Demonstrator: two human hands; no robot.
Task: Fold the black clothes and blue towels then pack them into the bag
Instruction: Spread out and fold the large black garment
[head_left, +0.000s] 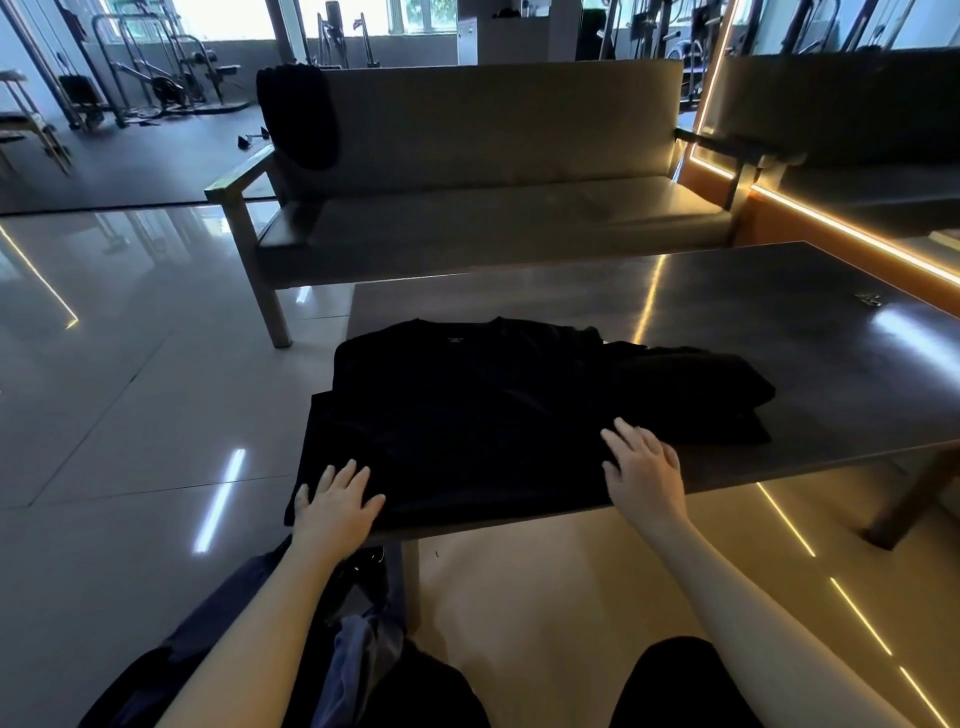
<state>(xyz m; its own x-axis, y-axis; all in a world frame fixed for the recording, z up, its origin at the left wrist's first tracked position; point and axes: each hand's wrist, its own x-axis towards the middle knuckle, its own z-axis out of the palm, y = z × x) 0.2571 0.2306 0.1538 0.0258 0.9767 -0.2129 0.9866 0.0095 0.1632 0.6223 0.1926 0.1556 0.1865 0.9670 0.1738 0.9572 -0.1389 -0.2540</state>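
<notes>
Left hand (335, 501), right hand (644, 467) on flat black shirt (467, 395)

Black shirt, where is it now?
Head view: the black shirt lies on the table at its near left corner, under the left hand and right hand.

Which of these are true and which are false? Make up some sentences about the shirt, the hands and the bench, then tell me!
1. The left hand and the right hand both rest with straight fingers on the black T-shirt spread on the dark glossy table. True.
2. The long grey cushioned bench has nothing on it. False: a black cloth hangs over its backrest.
3. A second black garment lies on the table, to the right of the T-shirt. True.
4. A blue towel lies on the table. False: only black clothes and a small shiny object lie there.
</notes>
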